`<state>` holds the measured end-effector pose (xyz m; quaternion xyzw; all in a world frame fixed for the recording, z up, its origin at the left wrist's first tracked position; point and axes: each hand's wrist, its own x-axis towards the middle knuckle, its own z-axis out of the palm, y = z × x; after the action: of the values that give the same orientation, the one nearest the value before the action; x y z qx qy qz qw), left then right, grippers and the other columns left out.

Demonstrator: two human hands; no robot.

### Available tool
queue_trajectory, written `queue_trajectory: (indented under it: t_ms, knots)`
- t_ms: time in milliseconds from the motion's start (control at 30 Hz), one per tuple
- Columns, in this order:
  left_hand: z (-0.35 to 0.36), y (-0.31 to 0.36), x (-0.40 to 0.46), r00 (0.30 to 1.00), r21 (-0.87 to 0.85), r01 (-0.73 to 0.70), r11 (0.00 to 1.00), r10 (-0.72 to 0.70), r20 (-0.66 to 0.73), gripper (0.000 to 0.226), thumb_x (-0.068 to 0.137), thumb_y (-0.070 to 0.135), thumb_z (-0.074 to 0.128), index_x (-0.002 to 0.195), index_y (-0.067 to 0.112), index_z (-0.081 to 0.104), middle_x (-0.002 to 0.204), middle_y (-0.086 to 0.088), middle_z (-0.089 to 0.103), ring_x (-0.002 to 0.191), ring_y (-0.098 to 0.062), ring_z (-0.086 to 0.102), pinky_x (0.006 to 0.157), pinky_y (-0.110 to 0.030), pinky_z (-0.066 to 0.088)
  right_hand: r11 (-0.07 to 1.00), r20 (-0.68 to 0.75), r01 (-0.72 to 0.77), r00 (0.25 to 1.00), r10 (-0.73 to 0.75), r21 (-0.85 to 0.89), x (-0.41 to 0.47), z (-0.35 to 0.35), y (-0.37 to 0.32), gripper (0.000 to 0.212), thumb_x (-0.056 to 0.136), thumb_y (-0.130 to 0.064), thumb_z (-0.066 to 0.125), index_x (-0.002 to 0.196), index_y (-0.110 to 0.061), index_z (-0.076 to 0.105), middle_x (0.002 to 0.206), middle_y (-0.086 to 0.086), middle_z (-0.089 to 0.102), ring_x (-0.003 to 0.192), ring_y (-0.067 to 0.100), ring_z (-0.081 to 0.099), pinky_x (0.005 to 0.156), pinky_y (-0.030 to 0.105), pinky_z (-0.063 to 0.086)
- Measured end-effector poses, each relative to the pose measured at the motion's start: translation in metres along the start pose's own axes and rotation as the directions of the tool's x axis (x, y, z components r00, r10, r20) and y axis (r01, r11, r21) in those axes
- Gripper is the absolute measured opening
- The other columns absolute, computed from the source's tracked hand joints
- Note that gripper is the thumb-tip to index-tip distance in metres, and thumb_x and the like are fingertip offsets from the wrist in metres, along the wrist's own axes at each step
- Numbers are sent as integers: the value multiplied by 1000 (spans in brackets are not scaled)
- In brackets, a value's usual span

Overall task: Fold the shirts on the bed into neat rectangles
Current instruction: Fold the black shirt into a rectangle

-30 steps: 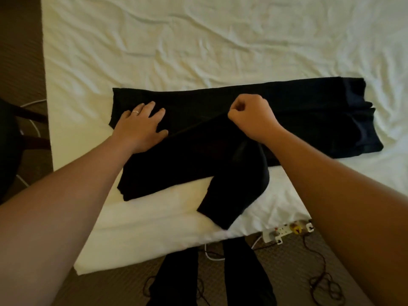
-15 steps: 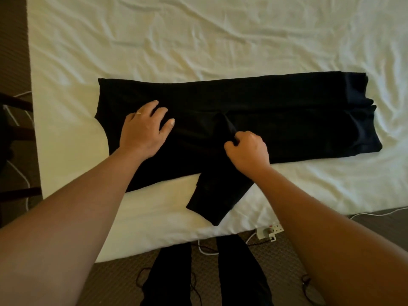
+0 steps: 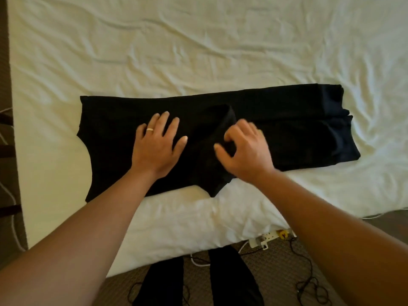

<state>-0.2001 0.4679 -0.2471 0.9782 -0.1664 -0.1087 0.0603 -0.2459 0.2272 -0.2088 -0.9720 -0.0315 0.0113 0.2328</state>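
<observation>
A black shirt (image 3: 287,120) lies as a long band across the white bed (image 3: 198,51), its sleeve (image 3: 217,164) folded over the body with the tip past the near hem. My left hand (image 3: 156,146), wearing a ring, presses flat on the shirt's left half with its fingers spread. My right hand (image 3: 245,151) is beside it with curled fingers and pinches a bunched fold of the sleeve cloth at the shirt's middle.
The bed's near edge and left edge border brown carpet. A white power strip (image 3: 271,237) with cables lies on the floor by the near edge. My dark trouser legs (image 3: 198,281) stand at the bottom. Wrinkled bare sheet stretches beyond the shirt.
My right hand has drawn the sleeve from hanging over the near edge up onto the shirt's body. My left hand stayed pressed on the left half.
</observation>
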Motion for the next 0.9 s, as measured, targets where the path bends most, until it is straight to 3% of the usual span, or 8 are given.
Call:
queue_trajectory:
  t_ms: [100, 167, 367, 500, 567, 633, 767, 900]
  knots:
    - [9, 0, 4, 990, -48, 54, 997, -47, 135, 67, 104, 60, 21, 160, 24, 21, 169, -5, 17, 155, -27, 15, 121, -54, 20, 989, 290, -36, 954, 77, -145, -38, 28, -3, 70, 84, -73, 54, 131, -21, 54, 128, 4, 50, 114, 26, 49, 95, 44, 48]
    - [13, -1, 6, 989, -54, 58, 997, -51, 136, 67, 104, 61, 21, 161, 25, 18, 170, -3, 15, 156, -26, 14, 121, -54, 20, 984, 337, -52, 935, 109, -173, -43, 40, -3, 81, 84, -75, 55, 143, -21, 45, 143, 6, 42, 130, 28, 42, 106, 43, 43]
    - [7, 0, 7, 986, -93, 78, 993, -63, 152, 65, 103, 60, 30, 159, 25, 25, 168, -3, 21, 154, -27, 18, 119, -54, 23, 967, 310, -186, 942, 126, 174, -26, 25, 11, 30, 96, -34, 66, 121, -17, 69, 118, 0, 63, 107, 23, 60, 89, 43, 54]
    - [-5, 6, 16, 986, -119, 109, 987, -93, 137, 65, 100, 60, 39, 152, 22, 38, 158, -5, 37, 147, -28, 32, 114, -53, 30, 569, 505, -618, 781, 367, 543, 6, -18, 36, 13, 95, -22, 69, 102, -11, 72, 94, 12, 74, 86, 27, 72, 84, 48, 59]
    - [-11, 11, 23, 985, -129, 139, 982, -124, 117, 64, 100, 61, 36, 150, 22, 43, 150, -5, 45, 140, -30, 40, 111, -53, 32, 298, 550, -703, 699, 457, 646, 21, -40, 57, 15, 97, -19, 64, 103, -7, 70, 94, 14, 73, 88, 30, 72, 88, 48, 57]
    - [-15, 17, 31, 979, -124, 177, 976, -162, 122, 63, 101, 61, 34, 149, 21, 45, 144, -7, 48, 134, -33, 45, 109, -53, 33, 176, 524, -714, 637, 565, 678, 31, -58, 81, 20, 98, -21, 57, 107, -9, 70, 94, 9, 71, 91, 28, 70, 83, 45, 56]
    - [-18, 29, 44, 962, -90, 226, 970, -207, 177, 60, 101, 58, 40, 146, 18, 48, 141, -11, 47, 128, -38, 45, 102, -52, 40, 224, 320, -710, 545, 775, 667, 45, -73, 122, 29, 99, -36, 55, 113, -13, 67, 100, 7, 71, 94, 25, 69, 73, 38, 56]
    - [-21, 32, 46, 958, -89, 243, 966, -224, 180, 58, 101, 56, 43, 143, 17, 50, 138, -12, 47, 126, -38, 45, 99, -52, 42, 286, 279, -738, 539, 795, 611, 54, -67, 129, 70, 77, -77, 58, 98, -10, 62, 86, 8, 61, 76, 23, 61, 75, 41, 52]
